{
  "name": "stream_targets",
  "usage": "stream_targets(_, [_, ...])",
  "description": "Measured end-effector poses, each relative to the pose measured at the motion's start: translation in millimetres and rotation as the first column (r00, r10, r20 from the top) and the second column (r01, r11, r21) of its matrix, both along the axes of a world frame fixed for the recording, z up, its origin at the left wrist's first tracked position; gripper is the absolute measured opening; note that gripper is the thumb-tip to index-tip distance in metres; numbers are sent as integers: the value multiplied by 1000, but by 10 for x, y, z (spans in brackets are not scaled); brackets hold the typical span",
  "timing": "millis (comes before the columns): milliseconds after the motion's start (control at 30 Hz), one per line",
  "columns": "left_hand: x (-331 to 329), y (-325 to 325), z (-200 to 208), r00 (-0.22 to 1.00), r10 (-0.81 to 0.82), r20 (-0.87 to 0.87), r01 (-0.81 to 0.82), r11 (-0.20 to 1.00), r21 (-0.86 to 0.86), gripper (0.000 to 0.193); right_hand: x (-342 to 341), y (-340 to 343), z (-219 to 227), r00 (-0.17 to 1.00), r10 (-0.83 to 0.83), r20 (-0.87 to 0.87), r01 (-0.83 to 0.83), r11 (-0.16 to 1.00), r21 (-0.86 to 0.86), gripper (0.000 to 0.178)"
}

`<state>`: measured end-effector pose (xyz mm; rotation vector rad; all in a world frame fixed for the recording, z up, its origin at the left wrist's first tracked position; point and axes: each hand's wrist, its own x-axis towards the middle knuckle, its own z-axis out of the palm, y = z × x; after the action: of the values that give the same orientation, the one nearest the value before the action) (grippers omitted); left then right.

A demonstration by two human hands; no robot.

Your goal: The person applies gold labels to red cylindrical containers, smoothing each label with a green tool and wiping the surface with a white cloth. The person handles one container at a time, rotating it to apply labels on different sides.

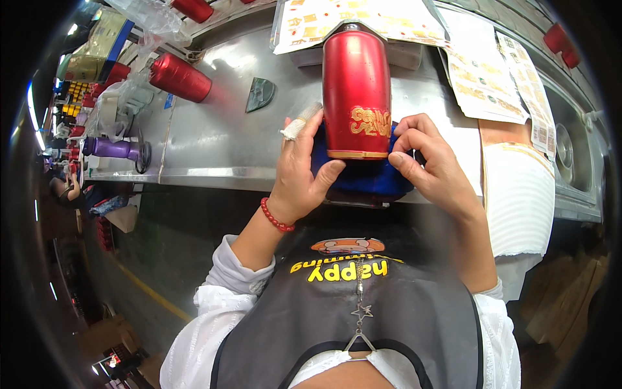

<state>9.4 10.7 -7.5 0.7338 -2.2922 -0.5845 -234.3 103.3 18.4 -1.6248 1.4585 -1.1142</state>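
Note:
A glossy red bottle (356, 71) with a gold ornament near its base and a gold rim lies with its base toward me. Under it is a dark blue glossy support (363, 178) at the table's front edge. My left hand (298, 168) holds the bottle's left side, fingers along it and thumb by the base. One left finger wears a whitish wrap (298, 124). At the lower right side of the bottle, my right hand (431, 162) has bent fingers and thumb closed against its edge. Whether a small piece sits between those fingertips is hidden.
On the metal table (227, 146) are a dark flat scraper-like piece (260, 94) and another red bottle (180, 78) at left. A purple tool (113, 148) stands farther left. Printed sheets (483, 78) lie at the back and right, above a white ribbed cloth (518, 201).

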Motion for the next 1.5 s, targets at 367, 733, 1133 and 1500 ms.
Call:
stream_targets(367, [-183, -13, 7, 969, 62, -239, 39, 918, 395, 91, 242, 38, -126, 981, -167, -97, 140, 962, -236, 21])
stream_targets(733, [-232, 21, 85, 987, 74, -146, -22, 943, 331, 90, 262, 25, -132, 976, -182, -116, 150, 958, -244, 23])
stream_targets(1133, [-220, -69, 104, 975, 31, -222, 78, 882, 464, 98, 267, 17, -137, 976, -182, -119, 147, 957, -251, 23])
stream_targets(1500, [-24, 221, -54, 892, 154, -424, 5, 936, 352, 62, 272, 16, -115, 978, -171, -120, 142, 964, -223, 23])
